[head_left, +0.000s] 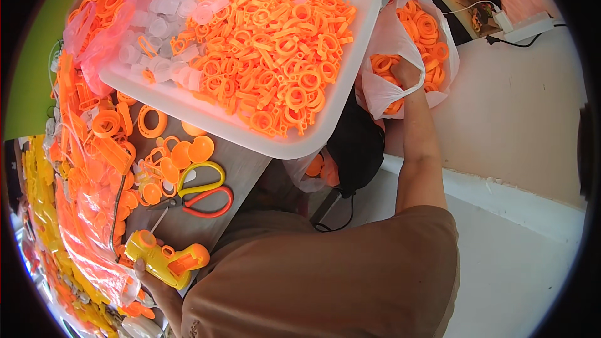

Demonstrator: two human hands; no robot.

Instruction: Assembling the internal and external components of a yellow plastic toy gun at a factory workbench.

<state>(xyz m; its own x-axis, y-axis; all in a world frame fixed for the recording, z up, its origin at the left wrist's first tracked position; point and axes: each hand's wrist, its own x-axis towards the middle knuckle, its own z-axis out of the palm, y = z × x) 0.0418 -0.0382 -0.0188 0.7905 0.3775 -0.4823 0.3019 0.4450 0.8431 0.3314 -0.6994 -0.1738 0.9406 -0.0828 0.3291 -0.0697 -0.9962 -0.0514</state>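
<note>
At the lower left my left hand (156,285) is closed on a yellow and orange plastic toy (164,261), shaped like a small hand-held blower, its rounded orange end to the right. My right arm stretches out to the right, and my right hand (407,74) is inside a white plastic bag (383,91) of orange plastic rings (428,31). Its fingers are hidden among the rings and the bag's edge. Scissors (203,201) with one yellow and one red handle lie on the table just beyond the toy, beside several orange spoon-shaped parts (181,153).
A big white tray (285,148) holds many small orange parts and translucent caps. Pink bags (94,238) and loose orange pieces crowd the table's left side. A black bag (357,147) hangs below the tray. A power strip (529,27) with cables lies at the upper right.
</note>
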